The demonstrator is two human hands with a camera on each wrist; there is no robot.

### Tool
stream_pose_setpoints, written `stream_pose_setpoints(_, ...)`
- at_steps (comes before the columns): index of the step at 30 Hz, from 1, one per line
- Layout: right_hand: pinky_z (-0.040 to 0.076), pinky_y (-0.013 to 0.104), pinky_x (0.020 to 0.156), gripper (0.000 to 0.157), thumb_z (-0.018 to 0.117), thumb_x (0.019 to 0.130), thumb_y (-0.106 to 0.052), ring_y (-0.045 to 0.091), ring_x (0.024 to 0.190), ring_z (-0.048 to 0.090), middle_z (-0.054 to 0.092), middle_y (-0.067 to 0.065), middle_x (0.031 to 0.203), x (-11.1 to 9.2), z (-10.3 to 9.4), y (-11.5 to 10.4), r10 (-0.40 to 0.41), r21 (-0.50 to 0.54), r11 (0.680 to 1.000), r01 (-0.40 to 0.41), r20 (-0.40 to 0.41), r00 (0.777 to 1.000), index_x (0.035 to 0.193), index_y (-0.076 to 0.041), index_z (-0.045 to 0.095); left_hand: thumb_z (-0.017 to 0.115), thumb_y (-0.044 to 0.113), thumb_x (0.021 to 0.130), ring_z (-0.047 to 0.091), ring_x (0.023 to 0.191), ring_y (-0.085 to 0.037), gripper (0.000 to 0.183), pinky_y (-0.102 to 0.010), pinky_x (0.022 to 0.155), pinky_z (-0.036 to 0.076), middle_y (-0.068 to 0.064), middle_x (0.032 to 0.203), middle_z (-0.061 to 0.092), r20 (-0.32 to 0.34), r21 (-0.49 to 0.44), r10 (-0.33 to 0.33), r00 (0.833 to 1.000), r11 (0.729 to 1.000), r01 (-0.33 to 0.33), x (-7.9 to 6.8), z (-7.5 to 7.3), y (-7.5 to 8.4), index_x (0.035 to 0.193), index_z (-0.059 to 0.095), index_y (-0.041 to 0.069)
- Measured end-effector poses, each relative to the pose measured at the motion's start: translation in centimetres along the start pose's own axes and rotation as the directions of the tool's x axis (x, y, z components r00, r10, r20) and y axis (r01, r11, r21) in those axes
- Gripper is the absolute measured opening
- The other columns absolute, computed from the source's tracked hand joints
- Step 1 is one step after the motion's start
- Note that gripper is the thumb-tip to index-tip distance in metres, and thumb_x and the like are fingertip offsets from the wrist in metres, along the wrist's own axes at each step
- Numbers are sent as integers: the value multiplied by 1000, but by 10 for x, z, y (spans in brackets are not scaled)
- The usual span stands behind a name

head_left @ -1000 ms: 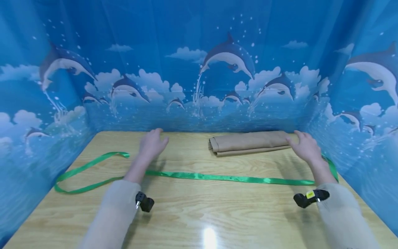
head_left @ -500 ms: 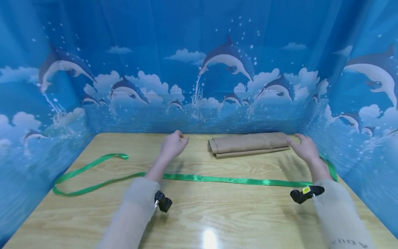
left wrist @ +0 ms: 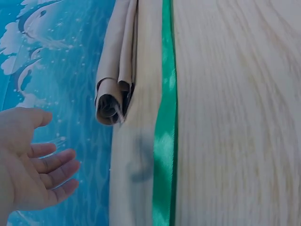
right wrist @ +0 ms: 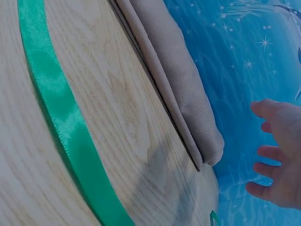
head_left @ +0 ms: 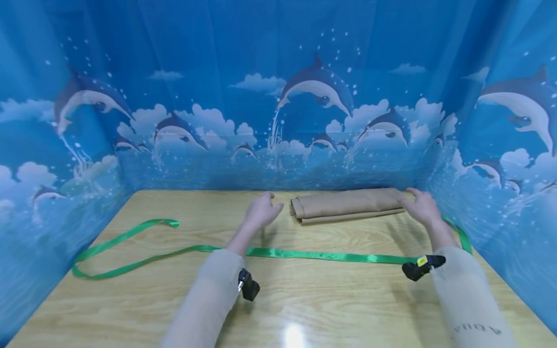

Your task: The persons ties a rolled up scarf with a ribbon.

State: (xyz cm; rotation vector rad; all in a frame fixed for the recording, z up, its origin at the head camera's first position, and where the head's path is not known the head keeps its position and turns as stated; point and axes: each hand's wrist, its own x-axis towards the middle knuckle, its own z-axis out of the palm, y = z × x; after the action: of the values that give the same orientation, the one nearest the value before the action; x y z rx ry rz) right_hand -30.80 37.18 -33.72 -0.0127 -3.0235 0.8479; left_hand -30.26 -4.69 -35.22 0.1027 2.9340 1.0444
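Observation:
A beige cloth [head_left: 348,204], folded and rolled into a long bundle, lies along the back edge of the table. My left hand [head_left: 262,210] is held just off its left end, fingers relaxed and holding nothing; the left wrist view shows the same hand [left wrist: 35,162] with its palm turned toward the roll's coiled end [left wrist: 109,107]. At the other end, my right hand [head_left: 421,208] hovers with loosely bent fingers, and in the right wrist view the hand [right wrist: 277,155] stands apart from the cloth. A green satin ribbon [head_left: 313,254] runs across the table in front of the cloth, passing below both forearms.
The ribbon's left part [head_left: 109,273] loops back on the table [head_left: 330,304] at the left. Blue curtains [head_left: 209,164] printed with dolphins stand close behind the table and at both sides. Each wrist wears a small black camera [head_left: 249,285].
My left hand has moved right, from above the left side of the table to near the cloth's left end. The right hand has stayed near the right end. Cloth and ribbon lie unchanged.

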Motion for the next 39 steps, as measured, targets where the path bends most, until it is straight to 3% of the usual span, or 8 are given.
stream_pose_setpoints(5,22,70,94,78,28,96,-53,62,125,10,9,45,139,6,1,1,1,-25,1000,-1,10,1000,144,8,18,56,36,92,53,116,-33,56,-46,94,44,-15,132,52,-10,-27,-10,1000,1000,10,3,11,4,137,42,5)
stream_pose_setpoints(14,15,70,97,78,26,97,-52,62,126,4,8,43,141,15,6,9,-4,-56,998,7,55,998,142,11,19,56,36,92,46,124,-34,62,-47,100,39,-15,140,45,61,-43,-25,998,999,28,8,30,10,143,35,7)
stream_pose_setpoints(19,18,67,99,72,29,99,-46,60,126,11,13,42,140,20,15,13,-17,-83,996,20,42,999,141,12,23,56,36,91,45,125,-34,65,-47,100,39,-16,141,43,85,-52,-29,996,998,33,7,34,12,144,33,6)
stream_pose_setpoints(22,18,67,99,70,29,100,-43,59,127,10,11,43,141,23,21,15,-5,-57,998,9,76,997,142,11,19,56,36,92,42,127,-36,67,-48,101,37,-18,143,40,99,-65,-24,995,997,30,5,38,12,145,30,4)
stream_pose_setpoints(30,11,68,101,74,25,99,-47,59,129,0,4,42,143,26,22,21,45,-49,998,-39,131,990,145,9,11,38,42,97,36,131,-37,65,-48,105,33,-19,145,37,147,-99,32,989,995,-17,5,45,16,146,26,3)
stream_pose_setpoints(35,10,67,102,73,23,100,-46,58,130,1,12,39,144,28,22,27,26,-63,998,-17,139,990,144,11,12,49,37,95,37,130,-37,67,-48,105,33,-20,144,38,170,-100,49,984,994,-33,7,48,18,146,25,2)
stream_pose_setpoints(39,9,68,101,75,23,99,-48,59,128,1,10,39,144,28,25,31,42,-55,998,-33,161,986,144,10,8,54,39,93,37,130,-38,72,-49,105,32,-20,144,37,196,-101,60,979,994,-41,6,51,20,147,25,3)
